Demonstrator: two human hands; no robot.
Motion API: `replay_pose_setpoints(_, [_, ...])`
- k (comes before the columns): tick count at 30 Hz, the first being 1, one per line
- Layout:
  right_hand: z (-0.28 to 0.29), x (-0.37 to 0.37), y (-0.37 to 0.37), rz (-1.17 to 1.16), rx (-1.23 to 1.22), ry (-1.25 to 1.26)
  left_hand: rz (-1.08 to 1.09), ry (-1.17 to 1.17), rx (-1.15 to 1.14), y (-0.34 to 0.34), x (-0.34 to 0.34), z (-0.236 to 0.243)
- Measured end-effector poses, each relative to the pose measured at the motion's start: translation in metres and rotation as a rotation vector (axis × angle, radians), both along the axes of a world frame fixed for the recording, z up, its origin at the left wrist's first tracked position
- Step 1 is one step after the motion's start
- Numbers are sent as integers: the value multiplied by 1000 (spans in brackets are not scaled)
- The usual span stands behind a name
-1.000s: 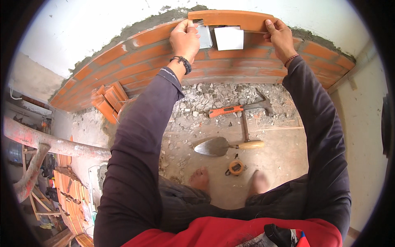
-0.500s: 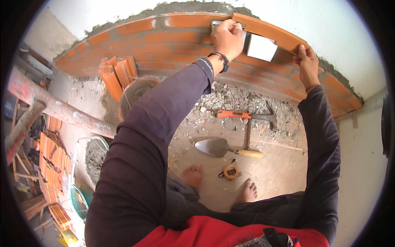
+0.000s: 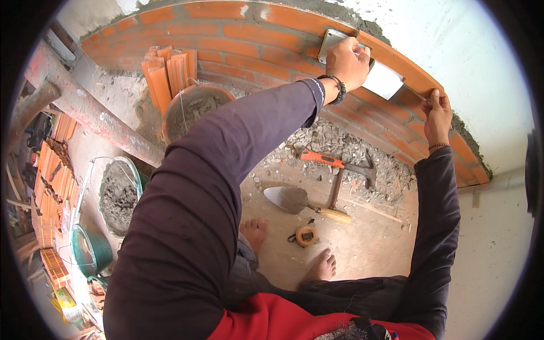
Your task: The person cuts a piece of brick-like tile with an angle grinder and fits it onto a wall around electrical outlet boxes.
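Note:
My left hand (image 3: pixel 347 63) is closed over a flat grey metal plate tool (image 3: pixel 331 44) against the brick wall (image 3: pixel 243 35); its handle is hidden under my fingers. Beside that hand shows a bright white rectangle (image 3: pixel 384 83), too washed out to tell whether it belongs to the tool. A long, thin orange brick (image 3: pixel 403 63) lies along the top of the wall, its left end by my left fingertips. My right hand (image 3: pixel 438 118) pinches the brick's right end between thumb and fingers.
Below the wall lie rubble (image 3: pixel 317 139), an orange-handled hammer (image 3: pixel 340 163), a pointed trowel (image 3: pixel 289 199) and a tape measure (image 3: pixel 306 236). Mortar buckets (image 3: pixel 165 116) (image 3: pixel 139 184), stacked bricks (image 3: pixel 170 73) and a slanting pole (image 3: pixel 102 113) are at left.
The view has shifted, so the wall and tools sit differently in the picture. Both hands keep their holds, the left on the plate tool, the right on the thin brick's end.

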State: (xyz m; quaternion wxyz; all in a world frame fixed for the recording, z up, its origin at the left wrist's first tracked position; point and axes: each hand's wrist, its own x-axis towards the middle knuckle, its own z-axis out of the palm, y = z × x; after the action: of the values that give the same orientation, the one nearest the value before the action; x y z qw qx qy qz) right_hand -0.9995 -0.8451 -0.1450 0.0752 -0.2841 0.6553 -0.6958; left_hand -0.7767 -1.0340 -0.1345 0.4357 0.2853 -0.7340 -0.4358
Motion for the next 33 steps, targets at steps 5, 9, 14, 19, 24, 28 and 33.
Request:
replay_pose_setpoints(5, [2,2,0,1,-12,-44,16,21,-96,-9,-3,-9])
replay_pose_setpoints(9, [4,4,2,0,-13,-35,-11,32,-89,-8,-1,-12])
replay_pose_setpoints(14, [5,8,0,-21,-25,-23,-12,-13,-122,-10,-1,-10])
replay_pose_setpoints(19, [5,5,2,-14,-4,-23,-19,23,-92,-9,-2,-12])
replay_pose_setpoints(24, [5,7,0,-15,3,-3,-30,26,-72,-9,-2,-13])
replay_pose_setpoints(28, [8,11,0,-23,3,-7,-12,27,-78,-8,-4,-16])
replay_pose_setpoints(33, [5,4,2,-35,31,16,-9,-83,-103,-7,-4,-15])
